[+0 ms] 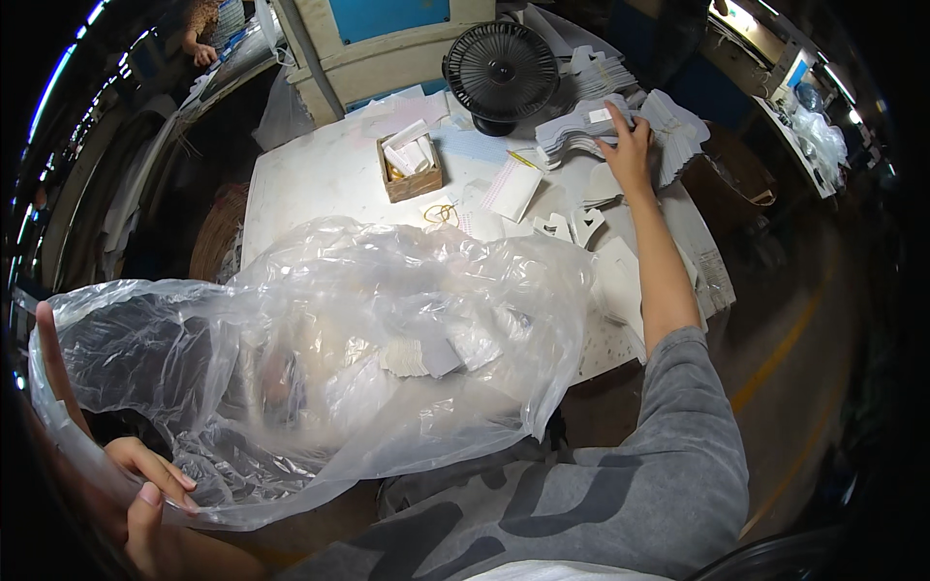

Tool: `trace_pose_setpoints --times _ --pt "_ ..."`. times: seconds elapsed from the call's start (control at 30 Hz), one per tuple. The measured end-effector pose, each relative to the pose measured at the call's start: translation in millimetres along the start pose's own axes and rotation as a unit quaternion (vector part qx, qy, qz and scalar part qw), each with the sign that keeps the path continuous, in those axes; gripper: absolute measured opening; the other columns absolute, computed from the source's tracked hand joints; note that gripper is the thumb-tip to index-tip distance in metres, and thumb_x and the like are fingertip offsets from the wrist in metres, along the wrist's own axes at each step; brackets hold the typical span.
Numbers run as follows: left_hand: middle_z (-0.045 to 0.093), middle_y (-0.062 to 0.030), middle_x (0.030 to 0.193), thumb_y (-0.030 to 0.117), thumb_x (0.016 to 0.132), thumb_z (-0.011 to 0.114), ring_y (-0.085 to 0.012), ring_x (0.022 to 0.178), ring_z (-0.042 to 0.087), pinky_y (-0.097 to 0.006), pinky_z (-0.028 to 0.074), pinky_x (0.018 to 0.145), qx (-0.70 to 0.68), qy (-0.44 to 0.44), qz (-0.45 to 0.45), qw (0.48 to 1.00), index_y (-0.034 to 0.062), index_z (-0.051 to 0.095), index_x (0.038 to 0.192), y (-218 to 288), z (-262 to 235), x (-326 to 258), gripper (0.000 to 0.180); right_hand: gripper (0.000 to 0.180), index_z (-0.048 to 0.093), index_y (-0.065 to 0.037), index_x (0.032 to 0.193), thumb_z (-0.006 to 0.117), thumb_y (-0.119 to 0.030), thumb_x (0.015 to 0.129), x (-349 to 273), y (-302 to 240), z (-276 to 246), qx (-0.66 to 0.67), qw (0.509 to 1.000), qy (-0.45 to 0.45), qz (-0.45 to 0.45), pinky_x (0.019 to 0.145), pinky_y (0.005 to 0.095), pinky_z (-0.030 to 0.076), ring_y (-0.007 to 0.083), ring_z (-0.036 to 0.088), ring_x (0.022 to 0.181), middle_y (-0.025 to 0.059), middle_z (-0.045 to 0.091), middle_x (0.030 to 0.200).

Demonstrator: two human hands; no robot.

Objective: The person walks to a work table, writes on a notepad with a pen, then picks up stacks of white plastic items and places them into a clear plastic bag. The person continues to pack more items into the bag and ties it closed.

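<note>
A large clear plastic bag (407,281) spreads over the table's near part and my lap, its mouth gaping to the left. At that mouth my left hand (145,489) is closed on the film, thumb and fingers near its lower edge. A long finger stretches up along the bag's left rim; whose hand it belongs to I cannot tell. Through the film shows a small fanned stack of grey-white pieces (421,357). My right arm reaches to the far right, where my right hand (628,145) grips a stack of white curved cut pieces (572,134), thumb in front and fingers over the top.
A black desk fan (502,73) stands behind on the white table (291,184). Left of it sits a small cardboard box (415,182) of white pieces. Near the stacks lie a yellow pencil (524,159) and rubber bands (441,212). Another person's hand (201,52) shows far left.
</note>
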State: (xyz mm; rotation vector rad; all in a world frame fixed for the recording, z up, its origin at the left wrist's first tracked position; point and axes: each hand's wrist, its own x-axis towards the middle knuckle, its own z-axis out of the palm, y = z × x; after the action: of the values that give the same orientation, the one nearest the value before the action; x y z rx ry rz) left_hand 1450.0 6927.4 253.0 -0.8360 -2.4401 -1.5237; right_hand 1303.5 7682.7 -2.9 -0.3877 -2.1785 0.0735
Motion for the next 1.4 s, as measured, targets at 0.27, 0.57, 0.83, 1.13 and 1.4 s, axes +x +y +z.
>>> trace_pose_setpoints --times 0.27,0.57,0.83,1.13,1.4 --pt "0.061 -0.0293 0.097 0.006 0.084 0.054 -0.0166 0.057 0.057 -0.032 0.057 0.063 -0.002 0.061 0.053 0.997 -0.009 0.0 0.16 22.0 34.7 -13.8 0.094 0.079 0.06 -0.02 0.145 0.093 -0.019 0.074 18.1 -10.6 -86.0 0.077 0.99 0.116 0.008 0.1 0.0442 0.049 0.0364 0.059 0.114 0.0215 0.062 0.131" --pt "0.035 -0.0297 0.117 0.008 0.081 0.055 -0.014 0.051 0.06 -0.028 0.059 0.056 -0.045 0.025 0.085 0.995 -0.006 0.0 0.161 40.6 51.6 11.2 0.098 0.067 0.041 -0.015 0.156 0.068 0.0 0.097 25.4 -55.1 -210.3 0.586 0.795 -0.02 0.153 0.103 0.0398 0.053 0.022 0.055 0.133 0.0084 0.046 0.155" --pt "0.009 -0.0349 0.168 0.01 0.068 0.061 -0.0136 0.054 0.068 -0.024 0.06 0.053 -0.088 0.035 0.13 0.987 0.0116 -0.004 0.167 63.6 88.3 47.1 0.119 0.038 0.054 -0.002 0.139 0.048 -0.028 0.112 -53.6 -137.6 -203.2 0.838 0.445 -0.209 0.236 0.09 0.0306 0.06 0.0171 0.066 0.111 0.0097 0.064 0.13" --pt "0.014 -0.0308 0.148 0.007 0.066 0.06 -0.0152 0.055 0.068 -0.024 0.06 0.052 -0.177 -0.031 0.13 0.975 0.0046 0.0 0.162 60.9 100.0 26.1 0.114 0.071 0.038 -0.006 0.153 0.076 -0.011 0.094 -79.4 -335.3 -174.9 0.784 0.452 -0.423 0.031 0.104 0.0403 0.053 0.0247 0.057 0.129 0.0135 0.052 0.14" --pt "0.033 -0.0212 0.107 0.005 0.074 0.059 -0.0154 0.052 0.062 -0.024 0.058 0.051 -0.122 -0.04 0.137 0.982 -0.007 0.011 0.154 57.9 78.5 -3.2 0.094 0.071 0.052 -0.031 0.151 0.08 -0.014 0.087 -122.7 -375.8 -37.5 0.424 0.749 -0.184 -0.475 0.115 0.0491 0.045 0.0456 0.036 0.148 0.027 0.036 0.158"
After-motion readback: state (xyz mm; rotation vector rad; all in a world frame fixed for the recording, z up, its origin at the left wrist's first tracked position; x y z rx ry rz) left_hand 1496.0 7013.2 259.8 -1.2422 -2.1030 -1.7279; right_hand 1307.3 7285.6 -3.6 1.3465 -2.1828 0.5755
